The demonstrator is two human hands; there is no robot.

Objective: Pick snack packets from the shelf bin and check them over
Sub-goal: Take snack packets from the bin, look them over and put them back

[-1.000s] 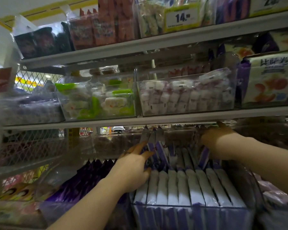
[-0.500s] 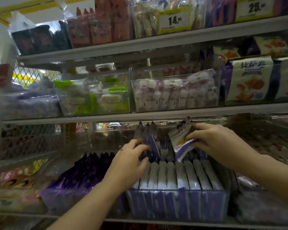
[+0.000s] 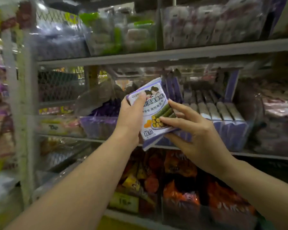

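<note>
A purple-and-white snack packet [image 3: 154,112] with green rolls printed on it is held in front of the shelf, face toward me. My left hand [image 3: 131,117] grips its left edge, thumb on the top corner. My right hand [image 3: 193,131] holds the right and lower edge, fingers across the front; a second packet seems to lie behind the first. Behind them stands the clear shelf bin [image 3: 231,128] with rows of the same purple packets upright.
A grey shelf edge [image 3: 156,55] runs above the bin, with clear bins of wrapped sweets on it. Orange and red bags [image 3: 181,188] fill the shelf below. A wire mesh panel [image 3: 56,83] and a grey upright close off the left side.
The right hand drew a packet out of the bin and brought it toward me; the left hand left the bin and took hold of its left edge. The view dropped lower.
</note>
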